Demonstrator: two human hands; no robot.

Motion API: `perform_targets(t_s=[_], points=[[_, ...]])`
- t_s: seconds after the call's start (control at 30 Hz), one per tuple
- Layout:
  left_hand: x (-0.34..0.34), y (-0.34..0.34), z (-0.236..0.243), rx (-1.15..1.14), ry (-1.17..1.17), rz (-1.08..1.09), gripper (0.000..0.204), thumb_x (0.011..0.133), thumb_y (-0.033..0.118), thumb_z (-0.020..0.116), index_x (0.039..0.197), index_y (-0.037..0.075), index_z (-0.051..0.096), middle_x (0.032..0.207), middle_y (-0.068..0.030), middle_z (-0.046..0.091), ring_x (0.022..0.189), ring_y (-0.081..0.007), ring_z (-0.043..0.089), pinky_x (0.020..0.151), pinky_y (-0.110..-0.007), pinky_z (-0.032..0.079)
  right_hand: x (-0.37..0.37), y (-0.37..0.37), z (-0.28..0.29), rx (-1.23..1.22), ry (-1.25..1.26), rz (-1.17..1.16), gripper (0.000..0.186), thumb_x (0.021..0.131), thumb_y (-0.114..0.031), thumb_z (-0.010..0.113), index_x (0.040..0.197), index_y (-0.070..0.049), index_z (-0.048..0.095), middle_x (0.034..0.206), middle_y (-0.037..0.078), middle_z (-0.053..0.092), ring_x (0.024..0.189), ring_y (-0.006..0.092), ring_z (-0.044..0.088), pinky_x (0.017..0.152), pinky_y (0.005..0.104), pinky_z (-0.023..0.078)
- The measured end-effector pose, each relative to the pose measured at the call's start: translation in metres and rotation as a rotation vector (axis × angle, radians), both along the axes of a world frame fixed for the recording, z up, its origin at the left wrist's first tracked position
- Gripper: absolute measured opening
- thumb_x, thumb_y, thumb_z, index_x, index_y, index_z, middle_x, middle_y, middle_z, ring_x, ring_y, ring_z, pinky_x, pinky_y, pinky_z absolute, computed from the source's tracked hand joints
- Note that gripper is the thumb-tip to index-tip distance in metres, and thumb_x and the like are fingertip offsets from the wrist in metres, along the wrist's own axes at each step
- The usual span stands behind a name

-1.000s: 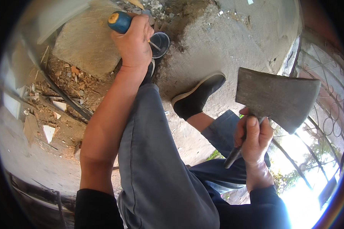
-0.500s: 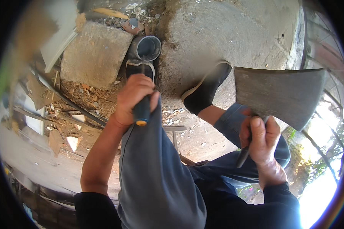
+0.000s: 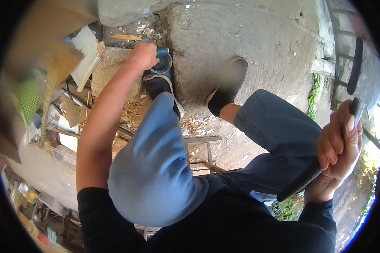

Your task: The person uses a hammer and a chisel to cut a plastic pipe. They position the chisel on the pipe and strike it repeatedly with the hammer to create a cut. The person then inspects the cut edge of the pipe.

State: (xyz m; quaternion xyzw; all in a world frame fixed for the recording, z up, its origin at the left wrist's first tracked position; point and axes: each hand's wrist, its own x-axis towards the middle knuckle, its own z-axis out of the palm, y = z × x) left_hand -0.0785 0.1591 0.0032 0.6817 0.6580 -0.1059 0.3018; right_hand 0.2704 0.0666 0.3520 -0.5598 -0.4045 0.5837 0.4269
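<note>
My left hand (image 3: 144,55) reaches far forward, closed around a tool with a dark blue-green handle (image 3: 162,52) and an orange end; its working end is hidden. That handle lies over the mouth of a round grey cup (image 3: 164,65), just beyond my left shoe (image 3: 159,84). At the right, my right hand (image 3: 341,143) grips the dark handle (image 3: 300,182) of an axe. The axe's broad grey head (image 3: 371,78) stands above the hand, tilted, with its dark edge toward me.
A flat stone slab (image 3: 107,69) lies left of the cup. Broken boards (image 3: 86,52), a straw broom (image 3: 57,67) and a green perforated basket (image 3: 27,99) crowd the left. A small wooden frame (image 3: 202,139) stands between my legs. Concrete (image 3: 266,38) spreads ahead, beyond my right shoe (image 3: 230,86).
My left hand has moved forward to the cup, and the tool's handle has turned to point right. My right hand has carried the axe rightward and turned its head.
</note>
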Motion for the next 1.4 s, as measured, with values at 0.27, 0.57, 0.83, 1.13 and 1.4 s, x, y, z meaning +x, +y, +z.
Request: perform_targets(t_s=[0.27, 0.57, 0.83, 1.13, 1.4], points=[[-0.008, -0.028, 0.041, 0.311, 0.013, -0.058, 0.024, 0.083, 0.008, 0.066, 0.107, 0.006, 0.071, 0.097, -0.0195, 0.073, 0.094, -0.0380, 0.071, 0.088, -0.046, 0.057, -0.007, -0.012, 0.010, 0.069, -0.110, -0.002, 0.024, 0.102, -0.022, 0.058, 0.107, 0.000, 0.052, 0.058, -0.002, 0.038, 0.036, 0.0049, 0.032, 0.030, 0.0193, 0.030], [-0.006, -0.082, 0.277, 1.072, -0.524, 0.270, 0.017, 0.082, 0.004, 0.076, 0.098, 0.001, 0.073, 0.086, -0.0103, 0.073, 0.080, -0.0151, 0.069, 0.076, -0.029, 0.054, -0.038, -0.001, 0.022, 0.113, -0.030, 0.068, 0.039, 0.091, -0.028, 0.072, 0.114, 0.003, 0.068, 0.115, 0.019, 0.071, 0.099, 0.0210, 0.069, 0.080, 0.0293, 0.052], [0.033, -0.141, 0.367, 1.447, -0.595, 0.340, 0.018, 0.079, 0.002, 0.079, 0.095, 0.001, 0.073, 0.086, -0.0128, 0.074, 0.080, -0.0204, 0.072, 0.075, -0.031, 0.055, -0.088, -0.010, 0.018, -0.106, 0.429, 0.135, 0.037, 0.090, -0.023, 0.076, 0.112, 0.005, 0.067, 0.104, 0.014, 0.072, 0.099, 0.0229, 0.069, 0.090, 0.0370, 0.054], [0.082, -0.207, 0.395, 1.368, -0.623, 0.145, 0.039, 0.082, 0.003, 0.080, 0.119, 0.001, 0.070, 0.104, -0.0076, 0.063, 0.078, -0.0132, 0.058, 0.075, -0.027, 0.051, -0.102, -0.001, 0.007, -0.120, 0.774, 0.235, 0.023, 0.098, -0.019, 0.060, 0.105, 0.003, 0.065, 0.097, 0.015, 0.070, 0.087, 0.0223, 0.070, 0.082, 0.0376, 0.058], [0.114, -0.214, 0.440, 1.125, -0.419, -0.155, 0.069, 0.068, 0.014, 0.090, 0.131, 0.005, 0.065, 0.133, -0.0165, 0.060, 0.117, -0.0299, 0.063, 0.093, -0.038, 0.054, -0.066, -0.020, 0.012, -0.174, 0.900, 0.357, 0.025, 0.101, -0.014, 0.054, 0.108, 0.007, 0.064, 0.093, 0.018, 0.070, 0.080, 0.0257, 0.073, 0.069, 0.0422, 0.064]])
